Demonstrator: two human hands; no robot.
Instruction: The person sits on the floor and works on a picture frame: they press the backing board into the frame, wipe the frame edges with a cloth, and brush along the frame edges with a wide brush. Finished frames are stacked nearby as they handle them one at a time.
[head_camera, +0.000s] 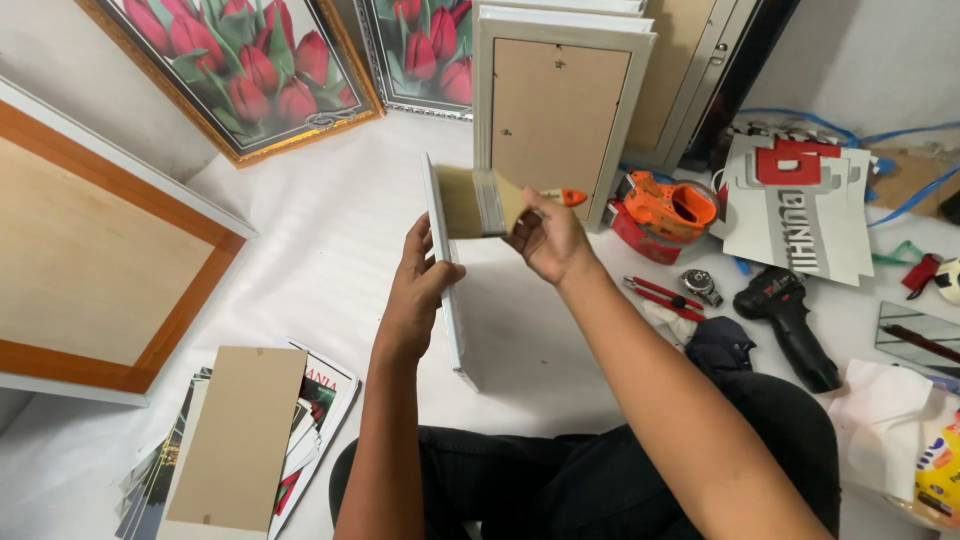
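My left hand (418, 290) grips the edge of a white picture frame (447, 300) that stands on its edge, seen edge-on, over the white floor covering. My right hand (548, 238) holds a wide flat paintbrush (485, 202) with a wooden handle, a metal ferrule and an orange tip. The bristles rest against the upper part of the frame's edge, just above my left hand. My legs in dark trousers are at the bottom of the view.
Framed tulip pictures (255, 70) and a white frame shown from the back (555, 115) lean at the rear. A large wood-edged board (90, 250) lies left, a cardboard backing on prints (240, 440) below. An orange tape dispenser (668, 205), cutters (662, 294) and a black drill (790, 325) lie right.
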